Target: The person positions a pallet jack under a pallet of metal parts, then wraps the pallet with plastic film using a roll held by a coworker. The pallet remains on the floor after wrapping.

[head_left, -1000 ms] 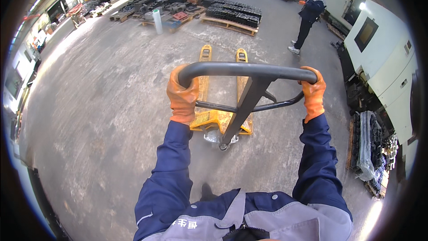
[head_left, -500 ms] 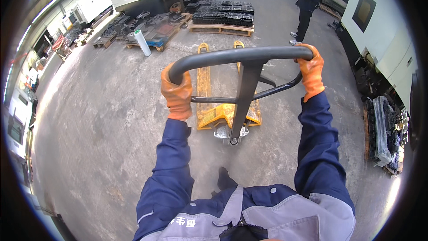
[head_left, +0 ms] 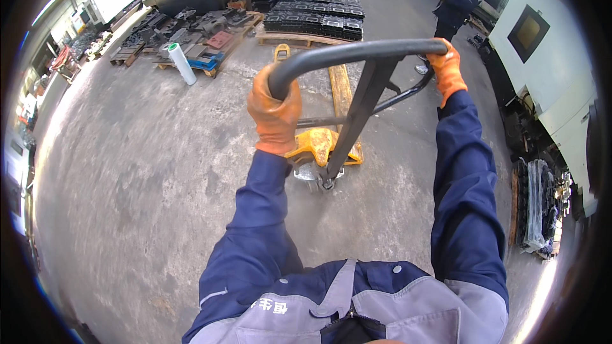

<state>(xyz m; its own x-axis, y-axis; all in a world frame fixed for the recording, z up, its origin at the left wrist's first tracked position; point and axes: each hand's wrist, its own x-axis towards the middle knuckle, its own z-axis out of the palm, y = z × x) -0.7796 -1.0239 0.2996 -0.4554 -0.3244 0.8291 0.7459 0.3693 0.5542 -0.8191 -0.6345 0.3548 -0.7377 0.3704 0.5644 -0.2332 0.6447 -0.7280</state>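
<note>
Both my hands wear orange gloves and grip the black loop handle [head_left: 357, 52] of a yellow pallet jack [head_left: 317, 143]. My left hand [head_left: 275, 111] is wrapped round the left bend of the loop. Higher up, my right hand [head_left: 447, 71] closes round its right end. The handle leans to the right above the jack's base, where the steering wheels partly show. The forks point away from me at a wooden pallet [head_left: 296, 41] stacked with rows of black metal parts [head_left: 312, 16]. The left fork's tip lies close to that pallet; the handle hides much of the forks.
Left of the stack, low pallets [head_left: 207, 35] carry dark metal pieces, with a white roll [head_left: 183, 65] standing before them. A person [head_left: 461, 1] stands at the far right. White machines [head_left: 524, 22] line the right side, near a film-wrapped stack [head_left: 535, 207].
The pallet jack's forks are nearer the loaded pallet. Its handle has swung so its right end sits higher, and both my hands have moved with it, still gripping.
</note>
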